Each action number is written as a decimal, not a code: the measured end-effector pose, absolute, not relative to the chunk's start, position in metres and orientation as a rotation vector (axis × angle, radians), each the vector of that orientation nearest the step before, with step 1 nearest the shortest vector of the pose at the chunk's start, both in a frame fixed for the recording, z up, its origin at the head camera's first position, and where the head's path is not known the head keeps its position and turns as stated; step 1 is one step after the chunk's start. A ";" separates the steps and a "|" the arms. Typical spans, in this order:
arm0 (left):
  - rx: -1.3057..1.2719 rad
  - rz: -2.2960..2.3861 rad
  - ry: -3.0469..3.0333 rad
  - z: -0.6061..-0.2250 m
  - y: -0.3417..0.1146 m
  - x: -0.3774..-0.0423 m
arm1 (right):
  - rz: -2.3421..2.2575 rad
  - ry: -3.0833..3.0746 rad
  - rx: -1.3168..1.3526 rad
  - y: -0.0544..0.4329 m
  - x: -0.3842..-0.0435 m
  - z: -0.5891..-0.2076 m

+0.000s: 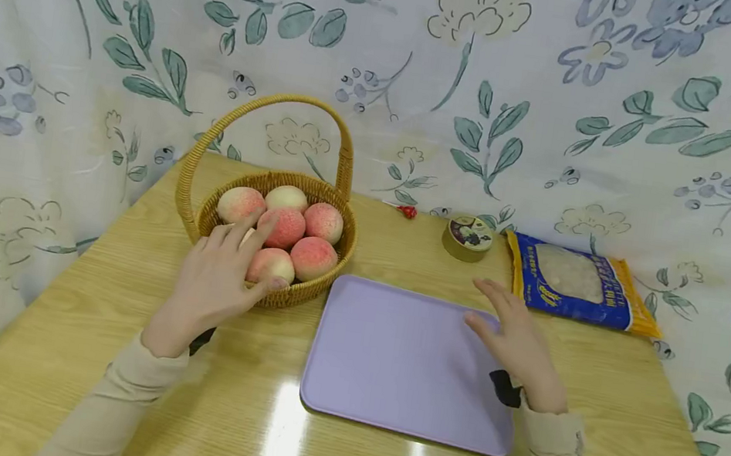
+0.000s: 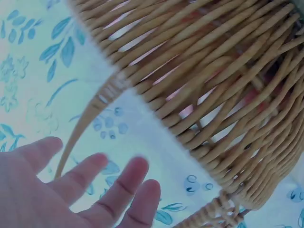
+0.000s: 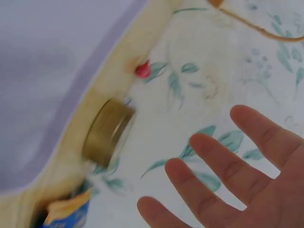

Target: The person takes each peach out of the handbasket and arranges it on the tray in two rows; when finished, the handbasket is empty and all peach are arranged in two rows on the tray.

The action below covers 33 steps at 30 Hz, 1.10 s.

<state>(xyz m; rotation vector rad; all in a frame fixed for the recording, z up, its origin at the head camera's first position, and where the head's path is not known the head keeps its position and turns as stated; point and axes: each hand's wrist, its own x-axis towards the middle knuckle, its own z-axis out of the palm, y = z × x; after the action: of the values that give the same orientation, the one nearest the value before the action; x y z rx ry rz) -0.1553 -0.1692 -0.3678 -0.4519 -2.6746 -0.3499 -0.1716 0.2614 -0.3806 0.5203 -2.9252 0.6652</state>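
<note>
A wicker basket (image 1: pixel 346 256) with a tall arched handle holds several pink and cream peaches (image 1: pixel 315 258). Over the basket's near left rim hovers my left hand (image 1: pixel 216 273), fingers spread and holding nothing. In the left wrist view those fingers (image 2: pixel 128 183) stand apart from the woven basket side (image 2: pixel 204 90). My right hand (image 1: pixel 518 343) is above the right part of a flat lilac tray (image 1: pixel 403 358), fingers extended and empty. The right wrist view shows its loose fingers (image 3: pixel 228 166), with a round tin (image 3: pixel 108 133) beyond them.
Behind the tray stands the round tin with a printed lid (image 1: pixel 470 233). A blue and yellow food packet (image 1: pixel 575 282) lies at the back right. Between basket and tin is a small red item (image 1: pixel 408 210). A floral curtain (image 1: pixel 415 71) hangs behind the wooden table (image 1: pixel 228 403).
</note>
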 end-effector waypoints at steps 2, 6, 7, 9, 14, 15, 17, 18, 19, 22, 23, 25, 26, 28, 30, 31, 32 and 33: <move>-0.436 -0.406 -2.697 -0.364 -0.171 -0.152 | 0.748 -2.925 0.549 0.249 -0.180 -0.372; -0.368 -0.484 -2.841 -0.361 -0.176 -0.145 | 0.847 -2.929 0.639 0.218 -0.200 -0.356; -0.343 -0.498 -2.895 -0.361 -0.178 -0.144 | 0.876 -2.925 0.663 0.210 -0.205 -0.352; -0.308 -0.530 -2.983 -0.361 -0.181 -0.144 | 0.930 -2.909 0.728 0.194 -0.215 -0.345; -0.295 -0.661 -3.092 -0.368 -0.191 -0.151 | 1.091 -2.856 0.913 0.152 -0.235 -0.332; -0.301 -0.682 -3.103 -0.370 -0.193 -0.152 | 1.105 -2.854 0.948 0.144 -0.238 -0.331; -0.306 -0.704 -3.126 -0.374 -0.196 -0.156 | 1.125 -2.865 1.013 0.127 -0.244 -0.329; -0.310 -0.712 -3.137 -0.376 -0.197 -0.158 | 1.124 -2.871 1.044 0.118 -0.246 -0.328; -0.307 -0.726 -3.145 -0.378 -0.198 -0.159 | 1.123 -2.882 1.066 0.110 -0.249 -0.328; -0.300 -0.740 -3.142 -0.383 -0.201 -0.163 | 1.116 -2.915 1.102 0.087 -0.256 -0.328; -0.300 -0.744 -3.134 -0.384 -0.202 -0.165 | 1.111 -2.925 1.108 0.080 -0.258 -0.328; -0.297 -0.742 -3.114 -0.387 -0.204 -0.167 | 1.120 -2.947 1.118 0.067 -0.262 -0.330; -0.296 -0.742 -3.105 -0.387 -0.204 -0.168 | 1.119 -2.964 1.123 0.062 -0.265 -0.331; -0.294 -0.739 -3.093 -0.389 -0.206 -0.170 | 1.108 -3.009 1.117 0.052 -0.270 -0.335; -0.294 -0.738 -3.084 -0.390 -0.207 -0.171 | 1.105 -3.055 1.105 0.045 -0.275 -0.340; -0.296 -0.739 -3.081 -0.390 -0.207 -0.171 | 1.099 -3.077 1.096 0.042 -0.277 -0.342; -0.298 -0.742 -3.078 -0.391 -0.208 -0.171 | 1.102 -3.094 1.091 0.039 -0.279 -0.344; -0.301 -0.746 -3.073 -0.391 -0.208 -0.172 | 1.096 -3.105 1.088 0.037 -0.281 -0.345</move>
<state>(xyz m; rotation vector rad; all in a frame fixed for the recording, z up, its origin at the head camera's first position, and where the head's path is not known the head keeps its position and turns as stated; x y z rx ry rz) -0.1715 -0.2081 -0.3909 -0.3008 -3.0734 -0.7461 -0.2806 0.0371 -0.3451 1.0878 -3.1050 1.0957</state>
